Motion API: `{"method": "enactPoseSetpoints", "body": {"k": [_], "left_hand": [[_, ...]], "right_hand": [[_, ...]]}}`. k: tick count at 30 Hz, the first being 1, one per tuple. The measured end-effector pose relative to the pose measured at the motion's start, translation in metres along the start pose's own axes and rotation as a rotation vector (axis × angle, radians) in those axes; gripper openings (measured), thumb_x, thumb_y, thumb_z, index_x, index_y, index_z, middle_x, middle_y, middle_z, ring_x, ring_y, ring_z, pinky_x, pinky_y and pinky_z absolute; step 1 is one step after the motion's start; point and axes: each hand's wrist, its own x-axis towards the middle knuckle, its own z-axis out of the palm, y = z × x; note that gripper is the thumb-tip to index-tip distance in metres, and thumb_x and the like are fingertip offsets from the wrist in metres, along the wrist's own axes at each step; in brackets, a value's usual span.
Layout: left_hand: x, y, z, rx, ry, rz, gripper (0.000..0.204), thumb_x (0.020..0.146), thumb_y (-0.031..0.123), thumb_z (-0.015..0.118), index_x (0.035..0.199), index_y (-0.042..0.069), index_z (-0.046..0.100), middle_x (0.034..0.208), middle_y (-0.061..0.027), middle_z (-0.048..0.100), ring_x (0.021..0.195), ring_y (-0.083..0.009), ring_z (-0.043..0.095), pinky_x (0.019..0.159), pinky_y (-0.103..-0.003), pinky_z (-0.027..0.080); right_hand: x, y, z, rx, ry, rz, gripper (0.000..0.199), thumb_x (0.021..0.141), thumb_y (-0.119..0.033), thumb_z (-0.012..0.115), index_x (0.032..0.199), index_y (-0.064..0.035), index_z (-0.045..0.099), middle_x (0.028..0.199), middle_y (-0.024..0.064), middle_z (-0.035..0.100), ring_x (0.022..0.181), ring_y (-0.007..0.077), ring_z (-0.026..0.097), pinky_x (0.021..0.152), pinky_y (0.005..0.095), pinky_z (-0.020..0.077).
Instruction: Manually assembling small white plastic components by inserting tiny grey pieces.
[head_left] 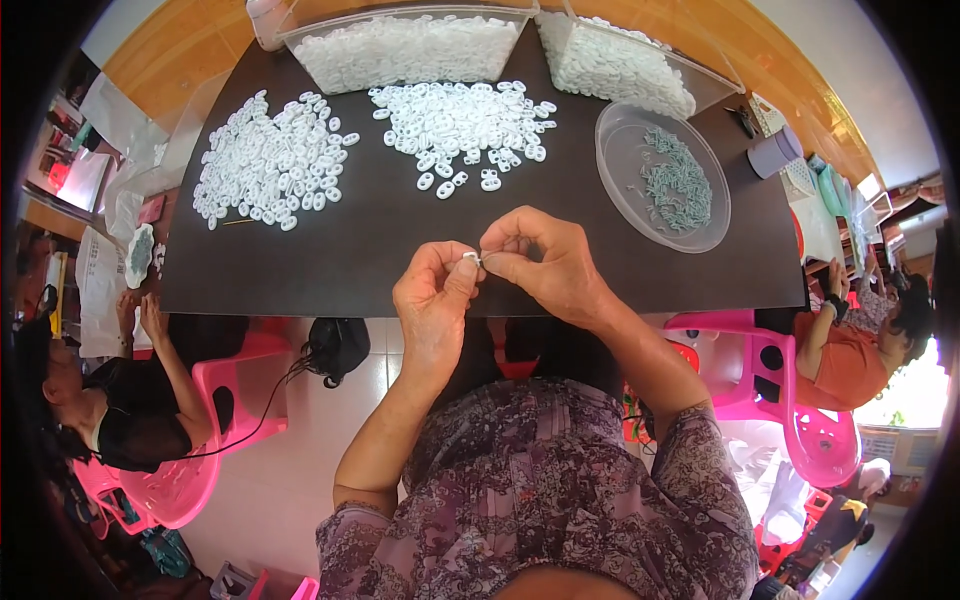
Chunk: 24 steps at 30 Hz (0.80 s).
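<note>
Above the near edge of the dark table, my left hand [440,290] pinches a small white plastic piece [472,258] between thumb and fingers. My right hand [545,262] meets it there, its thumb and forefinger pressed together at the piece; whatever they grip is too small to make out. Beyond my hands lies a pile of white oval two-holed plastic pieces [455,122], with a few strays at its near side. A second pile of like pieces [275,165] spreads to the left. On the right, a round clear tray [617,190] holds a heap of tiny grey-green parts [680,185].
Two clear bins [300,62] [725,88] full of white pieces stand along the table's far edge. A thin brownish stick [238,222] lies by the left pile. Dark pliers [742,120] and a greyish cup [775,155] sit far right. People sit on pink chairs [215,400] at both sides.
</note>
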Motion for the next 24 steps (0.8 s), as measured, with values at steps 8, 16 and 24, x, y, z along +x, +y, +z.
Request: {"method": "enactPoseSetpoints", "body": {"k": [8,16,24], "left_hand": [[-0.001,-0.001,-0.002,0.015,0.011,0.005,0.010,0.087,0.012,0.060,0.088,0.002,0.059,0.077,-0.0018,0.059,0.065,-0.0066,0.050,0.058,-0.018,0.039],[-0.001,-0.004,-0.003,0.099,0.031,0.042,0.008,0.088,0.010,0.058,0.089,0.002,0.058,0.077,-0.0003,0.057,0.065,-0.0052,0.048,0.058,-0.018,0.038],[0.000,-0.022,-0.004,0.281,0.113,0.269,0.007,0.089,0.007,0.057,0.088,0.000,0.058,0.075,0.0007,0.057,0.064,-0.0040,0.046,0.056,-0.017,0.038]], "right_hand": [[0.001,0.006,0.004,0.029,-0.017,0.052,0.011,0.078,-0.004,0.066,0.088,-0.0017,0.062,0.074,-0.0026,0.057,0.067,0.0034,0.049,0.060,0.0200,0.0407],[0.002,0.005,0.008,-0.008,0.000,0.030,0.011,0.078,-0.005,0.066,0.088,-0.0018,0.062,0.075,-0.0024,0.059,0.067,0.0030,0.049,0.060,0.0194,0.0407],[0.001,0.010,0.022,0.018,0.069,0.030,0.012,0.078,-0.004,0.066,0.089,-0.0004,0.062,0.077,-0.0006,0.060,0.068,0.0042,0.052,0.061,0.0209,0.0434]]}}
